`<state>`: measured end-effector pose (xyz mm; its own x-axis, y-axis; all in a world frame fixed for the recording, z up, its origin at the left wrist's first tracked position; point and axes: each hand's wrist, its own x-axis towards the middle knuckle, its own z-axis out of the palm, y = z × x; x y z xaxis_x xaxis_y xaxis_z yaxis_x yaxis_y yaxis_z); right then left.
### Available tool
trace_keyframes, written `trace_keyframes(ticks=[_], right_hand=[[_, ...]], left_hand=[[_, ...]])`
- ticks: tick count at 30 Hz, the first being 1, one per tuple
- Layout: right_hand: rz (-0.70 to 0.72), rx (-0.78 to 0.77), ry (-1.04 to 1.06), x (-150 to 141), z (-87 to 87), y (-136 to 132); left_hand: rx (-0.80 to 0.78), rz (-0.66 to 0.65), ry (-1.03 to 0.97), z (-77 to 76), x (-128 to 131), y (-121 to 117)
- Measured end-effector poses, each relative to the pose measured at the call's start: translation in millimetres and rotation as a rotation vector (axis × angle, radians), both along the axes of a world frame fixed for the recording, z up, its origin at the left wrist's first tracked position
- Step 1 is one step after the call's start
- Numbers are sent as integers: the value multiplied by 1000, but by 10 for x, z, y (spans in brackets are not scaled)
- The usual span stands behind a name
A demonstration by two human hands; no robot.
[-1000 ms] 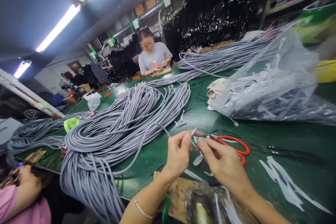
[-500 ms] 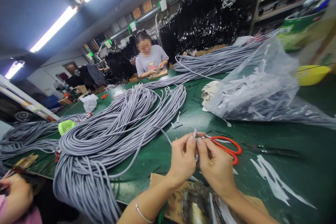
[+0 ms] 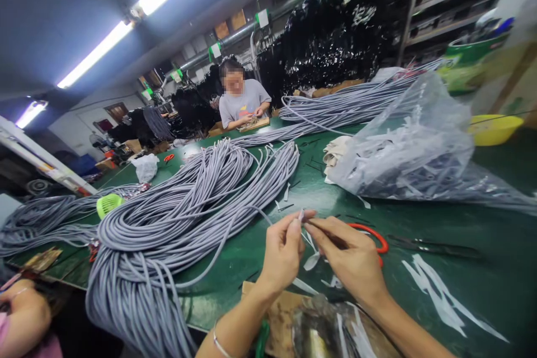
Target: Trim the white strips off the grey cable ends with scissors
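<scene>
My left hand [image 3: 282, 249] is closed in a pinch around the end of a grey cable [image 3: 263, 215]. Its pale tip [image 3: 301, 214] shows above the thumb. Just to the right, my right hand [image 3: 350, 251] has its thumb and fingers pressed together against the cable end; whatever they pinch is hidden. Below the fingertips is a thin white strip [image 3: 311, 260]. Partly behind my right hand lie red-handled scissors [image 3: 381, 240] on the green table [image 3: 419, 285].
Large coils of grey cable [image 3: 168, 218] fill the left. A clear plastic bag [image 3: 403, 162] of scraps and a folded cloth [image 3: 333, 156] stand behind right. Pliers [image 3: 432, 247] and white strips [image 3: 438, 296] lie rightward. Near me is a cardboard piece [image 3: 279, 319]. A co-worker [image 3: 243, 100] sits opposite.
Both hands have moved slightly left, and the right fingers have shifted along the cable end. The white strip below the fingers shows more now. The scissors stay on the table.
</scene>
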<state>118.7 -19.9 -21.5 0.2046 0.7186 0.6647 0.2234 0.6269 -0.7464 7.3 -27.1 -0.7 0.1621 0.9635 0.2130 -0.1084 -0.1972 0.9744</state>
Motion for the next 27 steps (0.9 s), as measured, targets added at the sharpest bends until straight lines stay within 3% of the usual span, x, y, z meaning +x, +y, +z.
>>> trace_keyframes(ticks=[9,13,19,27], right_hand=[[185,-165,237,-78,-121,0],[218,-269,340,-120,-180,13],[119,-221,297,-103,-168,-10],[-103,-87,109,54,-68,-6]], left_hand=[[-117,-314,-331,-19,-5,59],[-222,-373,-409,-15,29,58],[-205,-267,-282,-22,108,42],[53,23,262,30,112,-34]])
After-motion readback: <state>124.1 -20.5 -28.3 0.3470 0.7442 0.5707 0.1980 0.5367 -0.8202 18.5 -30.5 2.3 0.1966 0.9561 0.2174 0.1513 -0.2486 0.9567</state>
